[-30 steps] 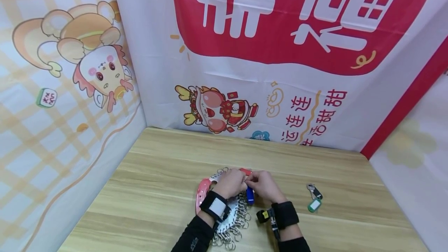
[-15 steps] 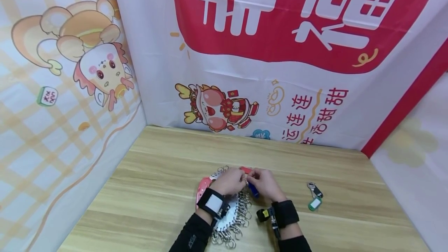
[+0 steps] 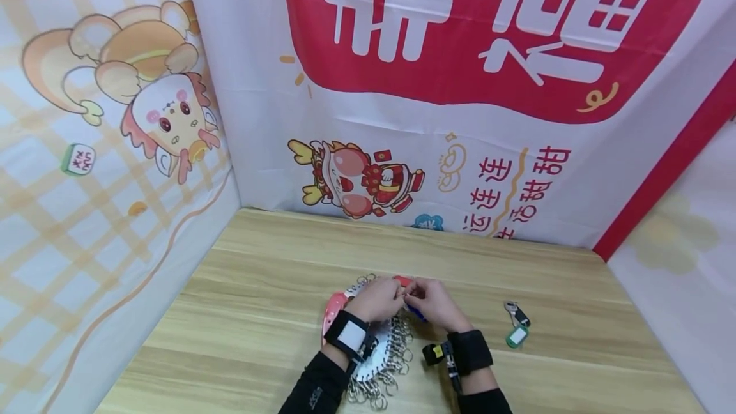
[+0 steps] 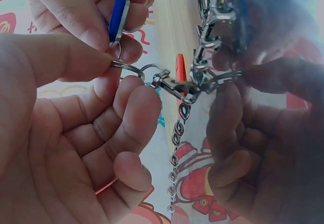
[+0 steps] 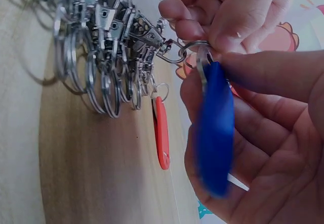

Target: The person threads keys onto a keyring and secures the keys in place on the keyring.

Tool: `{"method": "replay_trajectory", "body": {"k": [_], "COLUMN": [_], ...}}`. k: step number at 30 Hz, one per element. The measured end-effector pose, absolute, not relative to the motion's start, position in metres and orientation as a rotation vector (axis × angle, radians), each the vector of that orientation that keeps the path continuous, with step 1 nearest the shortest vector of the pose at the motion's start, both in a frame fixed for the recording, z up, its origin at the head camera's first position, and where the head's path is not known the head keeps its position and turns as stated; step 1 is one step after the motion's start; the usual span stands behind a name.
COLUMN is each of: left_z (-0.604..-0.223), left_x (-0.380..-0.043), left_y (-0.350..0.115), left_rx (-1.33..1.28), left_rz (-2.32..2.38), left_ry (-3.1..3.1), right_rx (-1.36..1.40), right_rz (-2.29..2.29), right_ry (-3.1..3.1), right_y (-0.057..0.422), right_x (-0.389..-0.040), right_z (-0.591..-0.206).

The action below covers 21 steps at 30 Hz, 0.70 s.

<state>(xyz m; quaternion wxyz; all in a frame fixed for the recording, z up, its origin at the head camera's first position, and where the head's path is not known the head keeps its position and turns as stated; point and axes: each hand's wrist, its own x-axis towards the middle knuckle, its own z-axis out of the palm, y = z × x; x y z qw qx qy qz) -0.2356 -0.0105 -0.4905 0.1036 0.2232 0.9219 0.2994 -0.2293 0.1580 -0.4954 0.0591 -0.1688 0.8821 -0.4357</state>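
Note:
In the left wrist view, my left hand (image 4: 86, 118) pinches a split key ring (image 4: 126, 68) between thumb and forefinger. That ring is linked to a metal clasp (image 4: 169, 88). My right hand (image 5: 268, 102) holds a small blue pocket knife (image 5: 215, 133) at its ring end, and the knife hangs down in front of the fingers. Both hands meet fingertip to fingertip over the far right rim of a round white plate (image 3: 375, 363). Several clasps with rings (image 5: 104, 77) hang along that rim. A red pocket knife (image 5: 162, 133) hangs from one ring close by.
A pink dotted piece (image 3: 333, 308) shows at the plate's left, partly behind my left forearm. Further right on the wooden table (image 3: 276, 254) lie a key (image 3: 510, 307), a black fob (image 3: 522, 318) and a green tag (image 3: 517, 337). Printed cloth walls (image 3: 264, 114) stand behind and beside it.
The blue knife has swung from hanging straight down to a slant, and is now mostly hidden by my right hand. Both hands have stayed nearly in place.

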Motion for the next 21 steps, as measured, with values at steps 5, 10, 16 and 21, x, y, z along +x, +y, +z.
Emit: {"method": "replay_trajectory", "body": {"k": [5, 10, 16, 21], "left_z": [-0.4915, -0.4916, -0.4901, -0.4901], "left_x": [-0.234, -0.2329, -0.2325, -0.2341], "left_y": [-0.0102, -0.0113, -0.0121, -0.0108], "left_rx": [0.617, 0.659, 0.721, 0.697], "left_rz": [0.93, 0.882, 0.825, 0.814], "left_ry": [2.693, 2.724, 2.746, 2.746], "right_rx": [-0.48, -0.399, -0.407, -0.45], "right_rz": [-1.341, -1.382, -1.347, -1.337], "right_ry": [2.651, 2.636, 2.676, 2.683], "right_y": [0.1574, 0.1562, 0.1573, 0.158], "right_x": [-0.2283, -0.2288, -0.2299, -0.2312], "right_z": [-0.4949, -0.4956, -0.4999, -0.5001]}}
